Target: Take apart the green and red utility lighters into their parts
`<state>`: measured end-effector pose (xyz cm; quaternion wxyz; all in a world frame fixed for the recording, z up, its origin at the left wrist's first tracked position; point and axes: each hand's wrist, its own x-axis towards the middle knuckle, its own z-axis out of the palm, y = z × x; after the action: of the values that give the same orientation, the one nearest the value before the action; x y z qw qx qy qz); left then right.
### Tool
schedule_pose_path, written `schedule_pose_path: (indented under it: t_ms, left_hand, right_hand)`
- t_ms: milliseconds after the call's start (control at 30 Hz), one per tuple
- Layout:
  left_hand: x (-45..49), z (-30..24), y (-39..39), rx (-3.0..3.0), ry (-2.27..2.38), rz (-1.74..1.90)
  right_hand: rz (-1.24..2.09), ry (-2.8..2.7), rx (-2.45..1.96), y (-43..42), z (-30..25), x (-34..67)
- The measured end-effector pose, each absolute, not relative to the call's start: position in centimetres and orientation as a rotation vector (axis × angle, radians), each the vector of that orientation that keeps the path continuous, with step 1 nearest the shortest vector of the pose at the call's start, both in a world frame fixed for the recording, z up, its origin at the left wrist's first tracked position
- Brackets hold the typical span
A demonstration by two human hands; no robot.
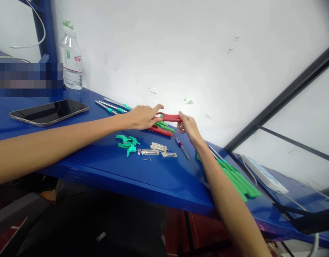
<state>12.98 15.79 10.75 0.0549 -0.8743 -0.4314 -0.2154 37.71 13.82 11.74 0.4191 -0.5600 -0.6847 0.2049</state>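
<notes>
A red plastic handle shell (171,117), long and narrow like half of a stick lighter's body, is held up between my two hands. My left hand (144,116) closes on its left end, with the index finger raised off it. At the right end, my right hand (189,127) pinches it between thumb and fingers. Below them lie another red handle shell (161,130) and green handle shells (167,127), partly covered by my left hand. Nearer the table edge are small green trigger pieces (131,150), several clear fuel tanks (150,152) and a screwdriver (182,147).
The blue table (121,175) meets a white wall. Metal lighter tubes (110,106) lie behind my left hand. A phone (50,111) and water bottle (71,59) are at left. Green lighters (235,176) and a power strip (266,174) lie at right, beside a dark metal frame (282,96).
</notes>
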Motion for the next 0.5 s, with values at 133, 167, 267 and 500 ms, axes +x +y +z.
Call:
schedule_pose_path:
  t_ms: [133, 167, 267, 500]
  left_hand:
    - [13.00, 10.88, 15.53, -2.709, -1.335, -0.675]
    - [13.00, 10.91, 15.47, -2.730, -1.336, -0.678]
    - [12.97, 10.92, 15.51, -2.800, -1.335, -0.689]
    - [12.89, 10.88, 15.92, -2.943, -1.334, -0.724]
  right_hand:
    - [0.580, -1.679, -1.329, 14.02, 11.65, 37.78]
    - [0.590, -1.676, -1.312, 14.08, 11.61, 37.80]
    - [0.608, -1.673, -1.273, 14.28, 11.52, 37.93]
    - [0.596, -1.717, -1.176, 14.48, 11.44, 38.15]
